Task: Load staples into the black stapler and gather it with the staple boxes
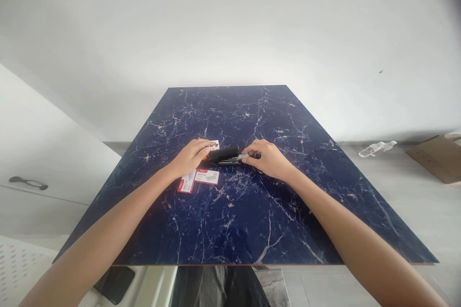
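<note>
A black stapler [224,154] lies sideways near the middle of the dark blue marbled table [230,220]. My left hand [190,156] is closed round the stapler's left end, where a bit of orange shows by the fingers. At its other end my right hand [265,157] pinches a metal slide [243,156] that sticks out of the stapler. A small black part shows beside the right fingertips. Just in front of the stapler lie two red and white staple boxes [207,177], one partly beneath my left wrist. A white printed piece [215,145] peeks out behind my left fingers.
A white wall stands behind the table. To the left is a white cabinet with a dark handle [29,183]. On the floor at the right lie a clear plastic bottle [377,148] and a cardboard box [436,157]. A dark object [115,284] sits below the table's front left.
</note>
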A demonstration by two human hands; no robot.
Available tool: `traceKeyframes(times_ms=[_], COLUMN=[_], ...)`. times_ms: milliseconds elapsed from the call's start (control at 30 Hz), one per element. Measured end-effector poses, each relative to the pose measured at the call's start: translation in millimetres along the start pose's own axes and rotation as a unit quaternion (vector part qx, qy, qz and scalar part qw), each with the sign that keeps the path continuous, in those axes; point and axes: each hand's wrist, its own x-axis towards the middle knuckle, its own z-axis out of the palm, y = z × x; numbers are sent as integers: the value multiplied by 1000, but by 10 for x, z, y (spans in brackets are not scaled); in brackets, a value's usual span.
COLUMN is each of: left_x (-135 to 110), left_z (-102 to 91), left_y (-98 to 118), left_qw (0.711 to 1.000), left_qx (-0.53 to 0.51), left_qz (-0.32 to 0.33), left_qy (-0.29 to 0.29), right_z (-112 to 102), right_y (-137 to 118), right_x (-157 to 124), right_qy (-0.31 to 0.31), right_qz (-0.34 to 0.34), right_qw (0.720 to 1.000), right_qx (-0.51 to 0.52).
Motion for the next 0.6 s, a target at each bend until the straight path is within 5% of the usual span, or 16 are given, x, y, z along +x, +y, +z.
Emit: traceKeyframes(times_ms=[600], left_x=[5], left_z=[-3], left_y=[0], left_qw=[1000], left_qx=[6], left_qz=[-5], left_qy=[-4], right_z=[5], right_y=[22], right_x=[2], right_qy=[-7], right_qz=[15], right_qw=[999], right_qx=[38])
